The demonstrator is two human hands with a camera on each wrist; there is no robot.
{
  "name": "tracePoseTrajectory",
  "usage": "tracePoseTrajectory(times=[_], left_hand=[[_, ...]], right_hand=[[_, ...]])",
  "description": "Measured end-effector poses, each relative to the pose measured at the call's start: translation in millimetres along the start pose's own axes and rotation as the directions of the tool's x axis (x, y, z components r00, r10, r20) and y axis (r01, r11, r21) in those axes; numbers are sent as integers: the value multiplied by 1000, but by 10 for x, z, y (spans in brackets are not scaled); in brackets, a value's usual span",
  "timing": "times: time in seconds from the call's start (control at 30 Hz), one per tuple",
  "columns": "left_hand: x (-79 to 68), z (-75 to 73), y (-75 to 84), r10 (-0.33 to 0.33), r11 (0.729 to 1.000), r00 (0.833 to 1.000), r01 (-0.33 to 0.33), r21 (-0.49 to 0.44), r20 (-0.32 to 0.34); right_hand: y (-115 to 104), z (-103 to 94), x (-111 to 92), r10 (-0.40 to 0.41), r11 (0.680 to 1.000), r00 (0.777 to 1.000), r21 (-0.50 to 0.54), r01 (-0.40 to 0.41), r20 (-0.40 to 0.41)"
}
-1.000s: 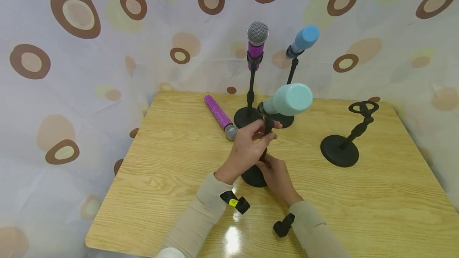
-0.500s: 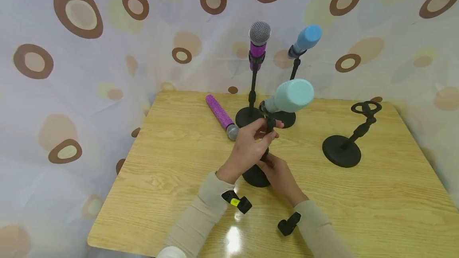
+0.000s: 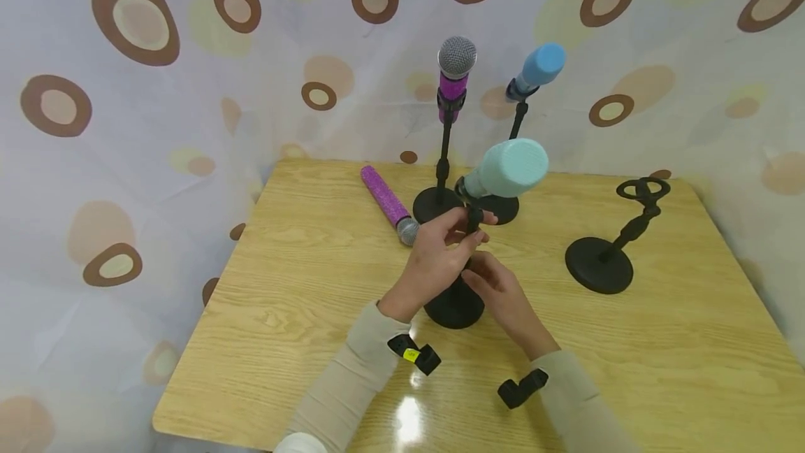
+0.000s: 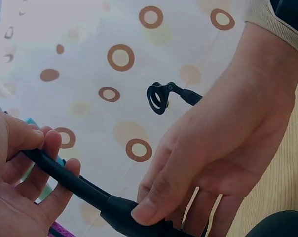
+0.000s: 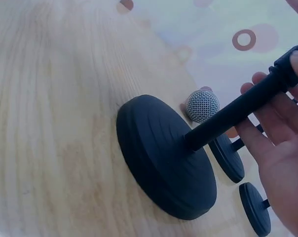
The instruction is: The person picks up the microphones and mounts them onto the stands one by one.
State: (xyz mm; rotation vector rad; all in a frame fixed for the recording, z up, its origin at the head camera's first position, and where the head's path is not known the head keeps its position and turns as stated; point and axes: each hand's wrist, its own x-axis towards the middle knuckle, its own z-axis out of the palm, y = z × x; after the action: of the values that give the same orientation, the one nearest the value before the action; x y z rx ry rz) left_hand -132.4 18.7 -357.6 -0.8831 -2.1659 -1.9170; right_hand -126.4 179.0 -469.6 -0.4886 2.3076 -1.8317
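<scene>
A black desk microphone stand stands upright at mid-table, bearing a mint-green microphone in its clip. My left hand pinches the upper pole just under that clip; in the left wrist view, thumb and fingers meet round the thin rod. Lower down, my right hand holds the stand's thicker collar, its thumb on the near side and fingers behind. The round base sits on the wood in the right wrist view. Part of the pole is hidden by the hands in the head view.
Behind stand a stand with a purple microphone and another with a blue microphone. A purple glittery microphone lies left of them. To the right is a stand with a bare clip. A patterned curtain backs the table.
My right hand has shifted up and slightly right along the pole, uncovering more of the base. The left hand keeps its place; the mint microphone rose slightly early on.
</scene>
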Motion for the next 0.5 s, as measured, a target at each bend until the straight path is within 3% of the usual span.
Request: tracePoseTrajectory(times=[0.2, 0.37, 0.5], left_hand=[[-15, -3, 17, 4, 1000, 1000, -4, 15, 5], [-36, 11, 28, 11, 1000, 1000, -11, -4, 13], [-50, 41, 44, -4, 1000, 1000, 5, -24, 21]], right_hand=[[-178, 37, 59, -18, 1000, 1000, 13, 18, 10], [-275, 121, 116, -36, 988, 999, -148, 37, 5], [-243, 192, 175, -37, 984, 999, -174, 33, -20]])
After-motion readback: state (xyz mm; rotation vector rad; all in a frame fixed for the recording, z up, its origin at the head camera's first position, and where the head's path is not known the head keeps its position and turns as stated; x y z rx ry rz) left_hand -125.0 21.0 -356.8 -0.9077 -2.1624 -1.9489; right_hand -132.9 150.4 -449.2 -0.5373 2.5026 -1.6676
